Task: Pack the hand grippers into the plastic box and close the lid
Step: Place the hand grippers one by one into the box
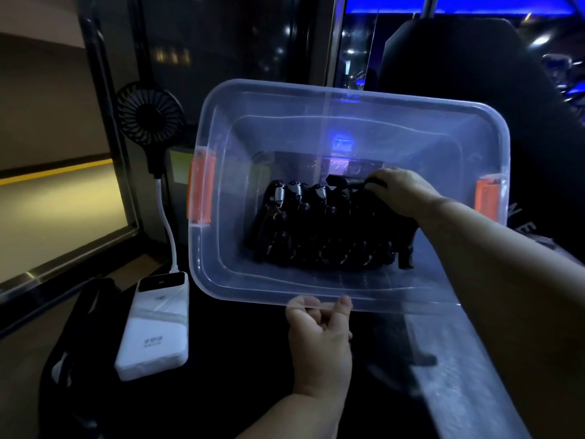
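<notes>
Holding the box (348,94) by its near rim in my left hand (319,327), I have my right hand (405,193) inside, grip closed round one gripper (345,181).

Just the one view here, a wide-angle cam on the person's head, pointed forward and down at the worktop (240,391). It's pretty close in. The plastic box (202,255) fills the middle of the frame. The left forearm (304,413) comes in from the bottom edge and the right forearm (506,258) from the right edge. A small fan (148,114) sits up at the left.
</notes>
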